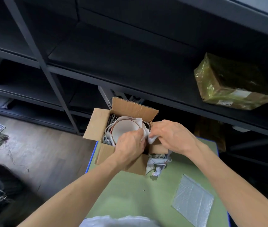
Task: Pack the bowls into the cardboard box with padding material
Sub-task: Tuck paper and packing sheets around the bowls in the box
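One sheet of bubble wrap (193,203) lies flat on the green table (130,194), nearer the person than the cardboard box (97,125) and to its right. Crumpled paper (157,163) rests against the box's near right corner. The box stands open at the table's far edge with its flaps turned out. Inside it sits a round bowl (125,128), mouth up, with a pale cream inside and a thin reddish rim. Grey printed padding (108,126) is packed between it and the box's left wall. The right hand (170,136) hovers over the box's right side and pinches a piece of white paper (151,139), which runs along the bowl's right rim. The left hand (130,145) reaches over the box's near wall, fingers curled down at the bowl's near rim beside that paper; whether they hold it I cannot tell. Beyond the box, dark shelving (130,63) carries a tape-wrapped parcel (231,84) to the right.
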Action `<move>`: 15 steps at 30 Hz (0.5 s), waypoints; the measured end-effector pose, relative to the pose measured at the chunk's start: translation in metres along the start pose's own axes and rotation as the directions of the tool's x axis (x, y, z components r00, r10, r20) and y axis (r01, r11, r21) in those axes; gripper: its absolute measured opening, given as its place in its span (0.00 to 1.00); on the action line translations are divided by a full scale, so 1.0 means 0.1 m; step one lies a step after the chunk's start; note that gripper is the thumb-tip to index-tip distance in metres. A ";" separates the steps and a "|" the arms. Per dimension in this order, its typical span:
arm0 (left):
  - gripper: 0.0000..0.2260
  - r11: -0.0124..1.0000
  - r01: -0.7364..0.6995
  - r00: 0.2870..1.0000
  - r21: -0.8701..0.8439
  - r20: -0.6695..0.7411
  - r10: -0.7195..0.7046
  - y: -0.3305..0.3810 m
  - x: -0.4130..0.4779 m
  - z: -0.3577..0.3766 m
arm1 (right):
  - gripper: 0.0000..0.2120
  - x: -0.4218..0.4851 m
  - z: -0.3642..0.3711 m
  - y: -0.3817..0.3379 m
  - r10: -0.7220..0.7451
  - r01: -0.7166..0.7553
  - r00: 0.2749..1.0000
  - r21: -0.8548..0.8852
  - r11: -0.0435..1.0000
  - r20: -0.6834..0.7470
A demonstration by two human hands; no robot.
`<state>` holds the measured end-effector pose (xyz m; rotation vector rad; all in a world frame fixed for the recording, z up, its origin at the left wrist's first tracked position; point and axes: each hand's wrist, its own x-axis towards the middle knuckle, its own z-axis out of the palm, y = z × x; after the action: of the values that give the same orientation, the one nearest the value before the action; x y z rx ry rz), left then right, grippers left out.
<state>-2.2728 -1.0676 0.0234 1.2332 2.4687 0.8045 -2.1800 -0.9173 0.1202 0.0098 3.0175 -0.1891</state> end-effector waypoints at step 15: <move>0.12 0.999 0.040 0.999 0.013 -0.026 -0.040 0.07 -0.11 -0.12 | 0.06 0.22 0.19 -0.27 0.031 0.042 0.964 -0.268 0.963 0.265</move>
<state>-2.2668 -1.0770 0.0372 1.1809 2.5149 0.7998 -2.2003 -0.9461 0.1019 -0.0450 2.7465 0.2091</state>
